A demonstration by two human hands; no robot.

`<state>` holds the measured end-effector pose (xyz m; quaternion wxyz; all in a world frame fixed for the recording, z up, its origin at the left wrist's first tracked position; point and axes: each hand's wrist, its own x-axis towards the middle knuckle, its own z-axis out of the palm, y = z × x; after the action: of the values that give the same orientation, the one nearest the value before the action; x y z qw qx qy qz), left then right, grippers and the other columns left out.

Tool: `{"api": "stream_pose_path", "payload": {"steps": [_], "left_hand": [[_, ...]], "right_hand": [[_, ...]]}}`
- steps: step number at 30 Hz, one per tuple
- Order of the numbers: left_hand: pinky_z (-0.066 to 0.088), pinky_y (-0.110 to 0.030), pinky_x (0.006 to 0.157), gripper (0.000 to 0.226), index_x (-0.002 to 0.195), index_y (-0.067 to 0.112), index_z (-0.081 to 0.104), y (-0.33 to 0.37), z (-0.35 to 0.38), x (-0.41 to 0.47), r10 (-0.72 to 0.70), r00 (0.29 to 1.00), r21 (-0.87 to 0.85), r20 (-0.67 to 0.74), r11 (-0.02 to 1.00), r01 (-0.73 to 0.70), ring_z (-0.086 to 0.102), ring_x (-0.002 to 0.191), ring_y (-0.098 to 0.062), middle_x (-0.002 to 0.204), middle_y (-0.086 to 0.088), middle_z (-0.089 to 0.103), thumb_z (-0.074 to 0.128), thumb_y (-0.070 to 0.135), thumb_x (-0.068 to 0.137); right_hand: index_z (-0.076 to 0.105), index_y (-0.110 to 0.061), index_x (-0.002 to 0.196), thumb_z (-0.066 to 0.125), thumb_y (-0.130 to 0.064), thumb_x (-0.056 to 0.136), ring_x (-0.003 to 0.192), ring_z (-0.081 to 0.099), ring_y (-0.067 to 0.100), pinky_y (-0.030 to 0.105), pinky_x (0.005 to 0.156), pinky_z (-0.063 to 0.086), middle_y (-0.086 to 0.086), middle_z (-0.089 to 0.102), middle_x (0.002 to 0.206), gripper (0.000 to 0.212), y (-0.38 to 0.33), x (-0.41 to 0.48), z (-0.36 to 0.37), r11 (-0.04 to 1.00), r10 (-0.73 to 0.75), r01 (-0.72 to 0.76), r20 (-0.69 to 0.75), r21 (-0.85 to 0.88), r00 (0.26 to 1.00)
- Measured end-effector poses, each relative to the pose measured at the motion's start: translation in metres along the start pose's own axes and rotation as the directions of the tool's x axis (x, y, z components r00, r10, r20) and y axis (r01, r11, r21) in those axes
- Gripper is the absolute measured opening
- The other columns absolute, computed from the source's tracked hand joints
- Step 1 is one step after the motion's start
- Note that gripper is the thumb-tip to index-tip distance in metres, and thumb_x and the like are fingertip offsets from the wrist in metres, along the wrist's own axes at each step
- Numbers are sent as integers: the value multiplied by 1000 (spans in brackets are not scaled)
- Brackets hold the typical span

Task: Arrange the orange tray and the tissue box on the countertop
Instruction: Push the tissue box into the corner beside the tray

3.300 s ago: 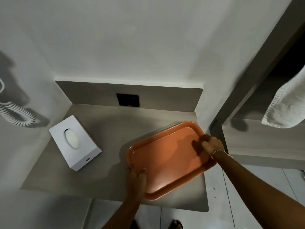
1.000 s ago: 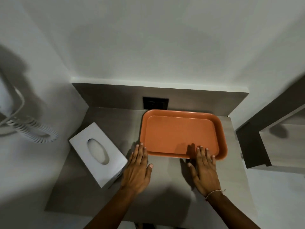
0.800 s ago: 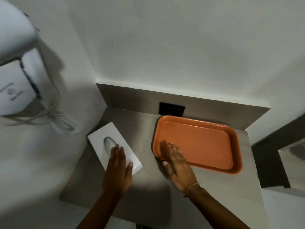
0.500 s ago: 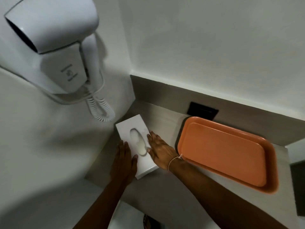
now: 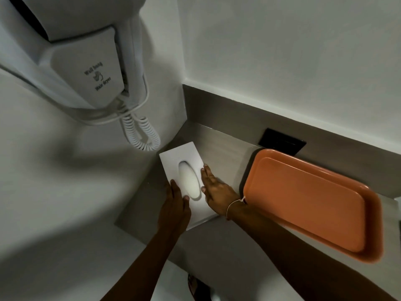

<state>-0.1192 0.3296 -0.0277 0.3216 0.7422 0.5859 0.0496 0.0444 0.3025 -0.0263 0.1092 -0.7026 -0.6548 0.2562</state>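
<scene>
The white tissue box (image 5: pixel 181 156) with an oval opening lies on the grey countertop (image 5: pixel 225 153), close to the left wall. My left hand (image 5: pixel 174 208) lies flat along its left near side. My right hand (image 5: pixel 217 190) presses against its right long side, fingers extended. Both hands clasp the box between them. The orange tray (image 5: pixel 308 203) lies empty to the right, its far edge near the backsplash, apart from the box.
A white wall-hung hair dryer (image 5: pixel 71 61) with a coiled cord (image 5: pixel 141 135) hangs on the left wall, just above the box's far end. A black socket plate (image 5: pixel 282 143) sits in the backsplash behind the tray. The counter's front edge runs below my forearms.
Both hands left the tray, which lies against the backsplash, and went to the tissue box. They now hold its two sides, and the box sits closer to the left wall.
</scene>
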Motion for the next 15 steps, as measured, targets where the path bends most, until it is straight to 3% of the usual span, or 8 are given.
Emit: {"api": "stream_pose_path", "payload": {"steps": [6, 10, 15], "left_hand": [[30, -46, 115, 68, 150, 12, 5, 7, -4, 8, -54, 998, -144, -26, 988, 50, 32, 141, -36, 162, -12, 11, 44, 27, 97], [34, -48, 112, 62, 150, 16, 15, 5, -17, 24, -21, 998, -221, -63, 975, 7, 40, 135, -35, 155, -12, 31, 45, 29, 96], [30, -40, 114, 58, 149, 17, 19, 7, -37, 66, 101, 993, -162, -66, 981, -111, 39, 138, -31, 155, -9, 33, 44, 24, 97]], "right_hand": [[4, -15, 155, 43, -19, 102, 134, 44, 26, 32, 105, 41, 0, -5, 165, 66, -7, -1, -2, 992, 53, -48, -34, 119, 998], [1, -18, 155, 45, -17, 101, 146, 26, 24, 33, 118, 28, -1, -1, 165, 70, -15, -1, 1, 942, 169, -135, -87, 307, 982], [-3, -20, 155, 50, -5, 98, 137, 42, 22, 36, 115, 37, -2, 2, 165, 79, -30, 14, -1, 879, 276, -185, -153, 439, 949]]}}
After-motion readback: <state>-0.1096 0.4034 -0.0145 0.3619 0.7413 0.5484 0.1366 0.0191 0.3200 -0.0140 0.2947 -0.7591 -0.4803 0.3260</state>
